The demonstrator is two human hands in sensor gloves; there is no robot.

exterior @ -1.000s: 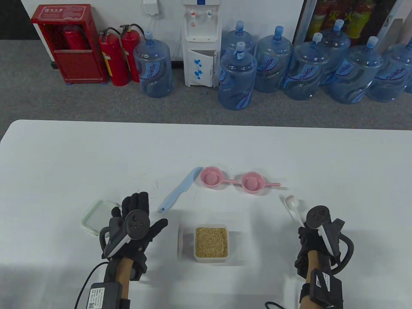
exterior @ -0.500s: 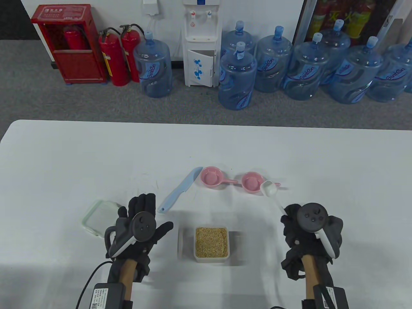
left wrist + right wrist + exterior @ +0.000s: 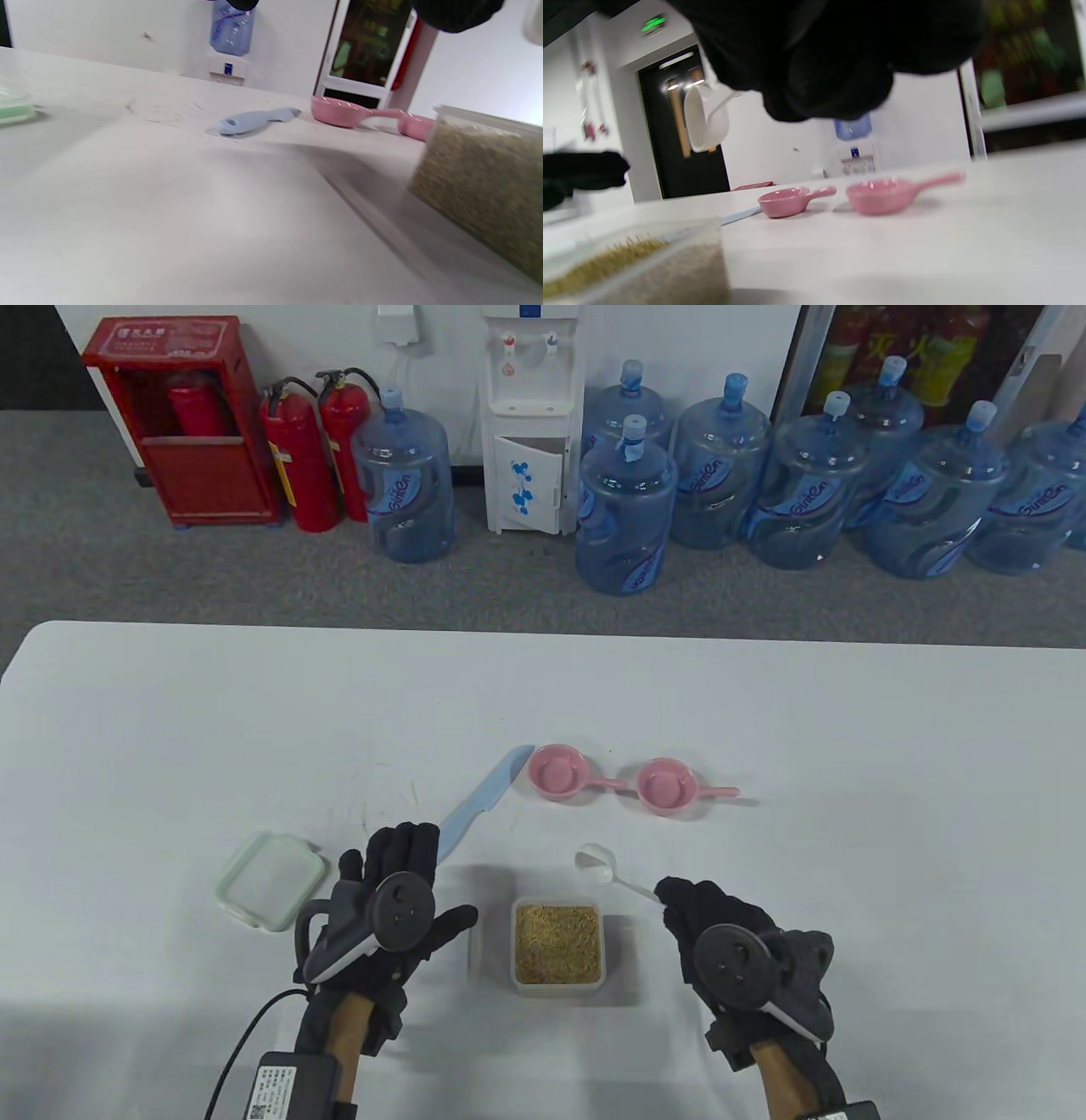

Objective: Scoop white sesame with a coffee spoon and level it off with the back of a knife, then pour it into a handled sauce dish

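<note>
A clear square container (image 3: 557, 943) of white sesame stands at the table's front middle, also visible in the left wrist view (image 3: 483, 178). My right hand (image 3: 679, 899) pinches the handle of the white coffee spoon (image 3: 596, 861), whose empty bowl hangs just behind the container's far right corner (image 3: 706, 116). The light blue knife (image 3: 484, 797) lies flat, blade pointing away. My left hand (image 3: 420, 869) is spread open with its fingertips over the knife's handle end (image 3: 254, 120), holding nothing. Two pink handled sauce dishes (image 3: 556, 770) (image 3: 664, 785) sit empty behind.
A green-rimmed lid (image 3: 270, 880) lies left of my left hand. The white table (image 3: 170, 729) stretches wide on both sides. Water bottles, a dispenser and fire extinguishers stand on the floor beyond the far edge.
My right hand has carried the spoon left and nearer, from beside the right dish to behind the sesame container. My left hand has slid forward and right, over the knife handle.
</note>
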